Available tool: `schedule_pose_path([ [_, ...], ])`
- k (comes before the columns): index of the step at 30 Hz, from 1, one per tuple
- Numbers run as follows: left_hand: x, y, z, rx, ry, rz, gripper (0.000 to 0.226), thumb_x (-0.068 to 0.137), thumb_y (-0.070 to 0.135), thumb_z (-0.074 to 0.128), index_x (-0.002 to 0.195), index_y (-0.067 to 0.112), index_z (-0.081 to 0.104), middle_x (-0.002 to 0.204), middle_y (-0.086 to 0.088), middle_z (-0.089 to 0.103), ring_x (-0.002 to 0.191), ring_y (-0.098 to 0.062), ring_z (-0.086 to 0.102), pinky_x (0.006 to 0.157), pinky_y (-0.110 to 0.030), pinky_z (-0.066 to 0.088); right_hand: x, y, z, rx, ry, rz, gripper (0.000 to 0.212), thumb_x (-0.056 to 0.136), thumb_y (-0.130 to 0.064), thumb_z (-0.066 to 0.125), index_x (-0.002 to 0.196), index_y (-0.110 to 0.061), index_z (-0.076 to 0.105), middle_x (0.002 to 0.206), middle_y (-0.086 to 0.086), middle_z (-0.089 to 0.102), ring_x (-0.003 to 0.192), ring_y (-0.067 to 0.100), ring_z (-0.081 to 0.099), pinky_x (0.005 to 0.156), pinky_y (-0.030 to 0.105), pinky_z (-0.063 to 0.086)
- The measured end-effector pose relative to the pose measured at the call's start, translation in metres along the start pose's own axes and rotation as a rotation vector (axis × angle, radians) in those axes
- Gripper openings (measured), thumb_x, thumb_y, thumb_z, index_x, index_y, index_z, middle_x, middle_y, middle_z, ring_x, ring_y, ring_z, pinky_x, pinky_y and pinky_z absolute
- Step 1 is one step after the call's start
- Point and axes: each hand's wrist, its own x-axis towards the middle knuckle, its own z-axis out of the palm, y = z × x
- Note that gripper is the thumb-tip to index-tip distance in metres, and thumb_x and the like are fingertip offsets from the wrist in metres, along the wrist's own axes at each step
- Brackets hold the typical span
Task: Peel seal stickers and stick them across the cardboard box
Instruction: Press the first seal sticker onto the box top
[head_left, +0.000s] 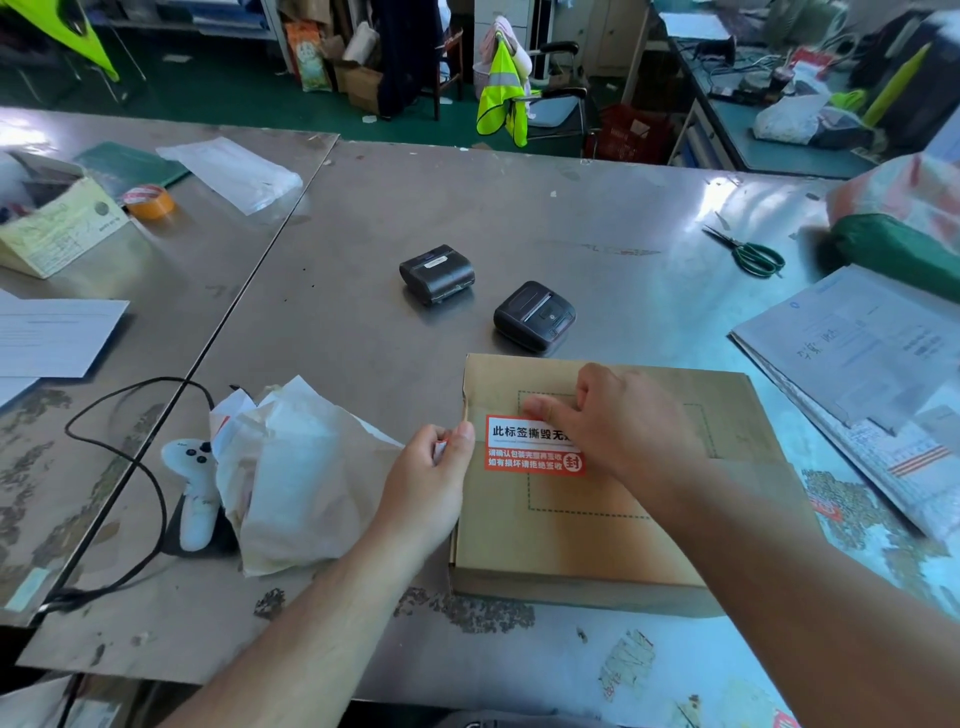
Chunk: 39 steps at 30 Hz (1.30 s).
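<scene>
A flat brown cardboard box (613, 535) lies on the metal table in front of me. A red and white seal sticker (524, 448) with printed characters lies on the box top near its left edge. My left hand (434, 478) is at that edge and pinches the sticker's left end between thumb and fingers. My right hand (608, 421) lies over the sticker's right part, thumb pressing at its upper edge, fingers curled on the box top. The sticker's right end is hidden under that hand.
Crumpled white backing paper (291, 478) lies left of the box beside a white handheld scanner (195, 493) with a black cable. Two black label printers (436, 273) (535, 314) sit behind the box. Green scissors (753, 252) and stacked papers (862, 358) lie on the right, a tape roll (150, 200) far left.
</scene>
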Motion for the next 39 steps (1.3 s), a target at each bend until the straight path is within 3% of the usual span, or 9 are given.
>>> schedule_pose_path([
  [7,-0.003,0.003,-0.002,0.073,-0.008,-0.031,0.043,0.095,0.054,0.043,0.090,0.015,0.061,0.088,0.000,0.071,0.086,-0.018,0.066,0.079,-0.037,0.051,-0.019,0.020,0.003,0.096,-0.069,-0.138,0.053,0.071,-0.072,0.069,0.070,-0.025,0.045,0.085,-0.009,0.049,0.080,0.017,0.054,0.063,0.032,0.040],
  [16,-0.015,0.009,-0.003,0.126,0.099,-0.034,0.041,0.089,0.057,0.053,0.093,0.016,0.057,0.089,-0.002,0.068,0.084,-0.020,0.064,0.068,-0.033,0.048,-0.012,0.038,0.007,0.155,0.167,0.030,0.052,0.085,-0.061,0.062,0.062,-0.018,0.046,0.078,0.001,0.054,0.076,0.024,0.054,0.064,0.033,0.034],
  [20,-0.026,0.030,-0.003,0.084,0.214,0.105,0.043,0.088,0.043,0.063,0.120,0.021,0.046,0.107,0.002,0.053,0.102,-0.015,0.054,0.078,-0.024,0.039,-0.026,0.058,0.003,0.268,0.247,0.048,0.047,0.088,-0.050,0.065,0.059,-0.020,0.044,0.071,-0.003,0.050,0.063,0.015,0.047,0.063,0.031,0.032],
  [23,-0.038,0.054,0.007,-0.080,0.087,0.206,0.045,0.083,0.040,0.045,0.125,0.026,0.044,0.106,0.004,0.050,0.099,0.003,0.052,0.073,-0.006,0.037,-0.036,0.079,-0.005,0.333,0.261,0.116,0.045,0.089,-0.052,0.062,0.061,-0.019,0.049,0.073,-0.003,0.052,0.066,0.017,0.051,0.063,0.031,0.032],
  [26,-0.043,0.071,0.032,-0.185,-0.070,0.216,0.049,0.080,0.031,0.034,0.126,0.036,0.047,0.126,0.000,0.045,0.103,0.020,0.047,0.092,-0.013,0.040,-0.046,0.102,-0.019,0.390,0.270,0.134,0.044,0.091,-0.051,0.061,0.062,-0.019,0.050,0.074,-0.004,0.051,0.069,0.018,0.051,0.064,0.032,0.033],
  [29,-0.048,0.087,0.063,-0.214,-0.207,0.199,0.056,0.083,0.033,0.033,0.136,0.038,0.049,0.124,-0.007,0.051,0.119,0.007,0.048,0.111,-0.032,0.034,-0.056,0.132,-0.031,0.427,0.281,0.162,0.042,0.092,-0.049,0.059,0.064,-0.019,0.051,0.075,-0.004,0.051,0.068,0.014,0.049,0.064,0.032,0.031],
  [32,-0.055,0.097,0.097,-0.181,-0.280,0.195,0.055,0.089,0.018,0.041,0.143,0.030,0.043,0.129,-0.009,0.048,0.125,-0.009,0.047,0.110,-0.030,0.030,-0.064,0.169,-0.038,0.421,0.303,0.200,0.043,0.093,-0.051,0.056,0.063,-0.021,0.049,0.074,-0.004,0.052,0.066,0.012,0.046,0.057,0.028,0.028],
  [36,-0.063,0.100,0.141,0.059,-0.203,0.305,0.049,0.099,0.014,0.047,0.141,0.039,0.040,0.120,0.010,0.048,0.101,0.021,0.046,0.101,-0.017,0.034,-0.070,0.219,-0.042,0.428,0.318,0.260,0.049,0.094,-0.054,0.053,0.060,-0.020,0.047,0.069,-0.002,0.053,0.064,0.016,0.048,0.054,0.028,0.026],
  [39,-0.068,0.104,0.170,0.167,-0.121,0.341,0.038,0.100,0.023,0.044,0.133,0.041,0.048,0.103,0.019,0.057,0.086,0.015,0.055,0.086,-0.022,0.044,-0.076,0.250,-0.045,0.438,0.305,0.301,0.050,0.095,-0.055,0.051,0.060,-0.019,0.048,0.067,0.000,0.053,0.061,0.015,0.048,0.053,0.030,0.027],
])
